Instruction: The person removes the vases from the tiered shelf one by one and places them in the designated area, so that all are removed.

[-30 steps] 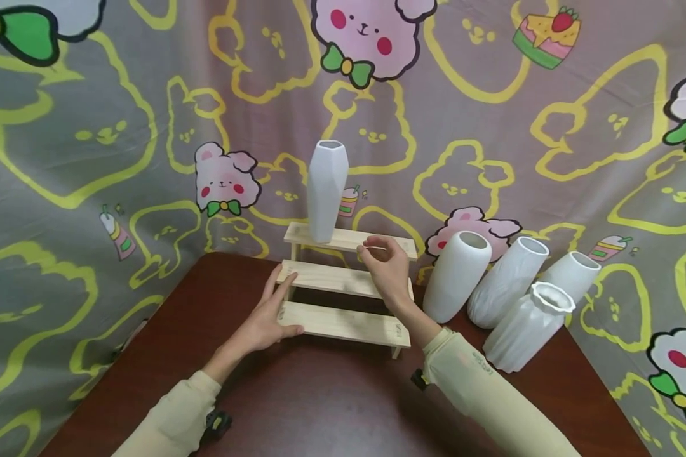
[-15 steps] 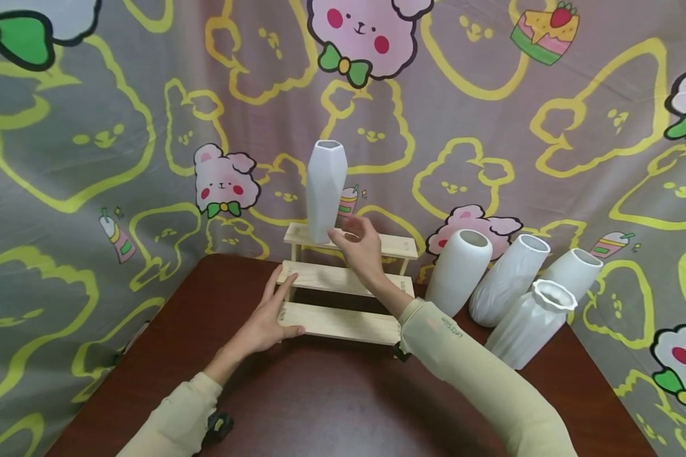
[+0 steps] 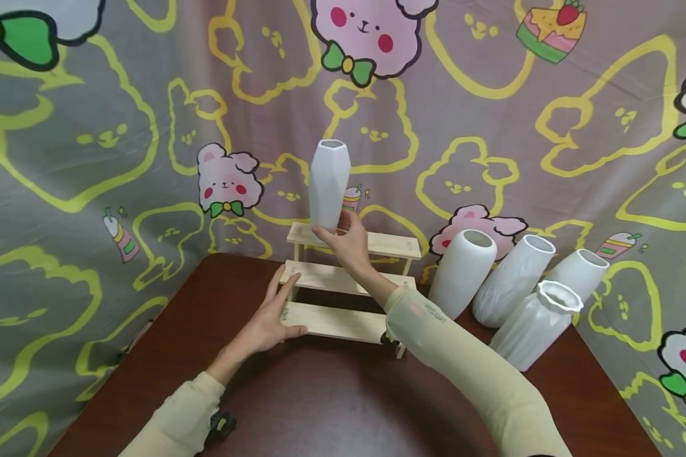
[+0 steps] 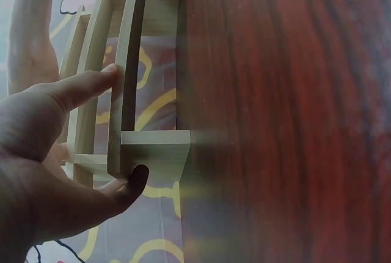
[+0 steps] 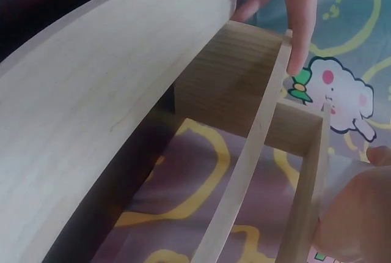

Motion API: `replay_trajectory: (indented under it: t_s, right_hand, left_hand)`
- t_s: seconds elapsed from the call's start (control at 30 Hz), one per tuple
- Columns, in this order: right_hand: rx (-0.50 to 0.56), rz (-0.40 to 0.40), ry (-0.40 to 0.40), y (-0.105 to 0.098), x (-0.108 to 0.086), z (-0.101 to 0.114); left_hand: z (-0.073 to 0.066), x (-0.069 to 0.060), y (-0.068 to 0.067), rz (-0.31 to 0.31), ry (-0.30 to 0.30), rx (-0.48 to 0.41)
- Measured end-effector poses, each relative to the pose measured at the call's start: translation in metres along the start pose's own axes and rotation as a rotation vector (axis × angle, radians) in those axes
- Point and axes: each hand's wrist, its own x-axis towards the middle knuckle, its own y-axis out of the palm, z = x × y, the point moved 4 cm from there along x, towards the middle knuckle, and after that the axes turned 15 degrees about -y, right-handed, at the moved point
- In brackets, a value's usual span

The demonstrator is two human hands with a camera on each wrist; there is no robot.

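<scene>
A white faceted vase point(image 3: 328, 184) stands upright near the left end of the top shelf of a three-tier wooden stand point(image 3: 343, 319). My right hand point(image 3: 351, 244) is at the vase's base, thumb in front and fingers on its right side, gripping it low down. The left hand point(image 3: 265, 324) holds the stand's left end, its thumb against the lowest shelf and its fingers reaching up to the middle one. In the left wrist view, the left thumb point(image 4: 91, 85) touches the front edge of a shelf. Little of the vase shows in the right wrist view.
To the right of the stand are several more white vases: a smooth one point(image 3: 463, 273), a leaf-textured one point(image 3: 511, 282), another behind point(image 3: 577, 273), and a fluted one with a wavy rim point(image 3: 537, 327). A dark red-brown table point(image 3: 320, 406) meets a cartoon-print curtain point(image 3: 469, 127).
My right hand has moved left from above the stand's right half to the vase's base and now grips it. The left hand and the stand have stayed put.
</scene>
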Motion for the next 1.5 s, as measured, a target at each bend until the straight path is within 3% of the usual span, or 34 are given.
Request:
replay_trajectory:
  t_s: [0.97,1.3,1.5]
  right_hand:
    - [-0.068,-0.004,-0.100,-0.008,0.003,0.001]
    - [-0.126,0.014,-0.142,-0.022,-0.007,0.004]
    - [-0.107,0.023,-0.137,-0.039,-0.022,0.013]
  left_hand:
    - [-0.008,0.002,0.003,-0.003,0.014,0.020]
    - [-0.004,0.002,0.004,0.000,-0.014,0.024]
    - [-0.001,0.000,0.001,-0.017,-0.004,0.023]
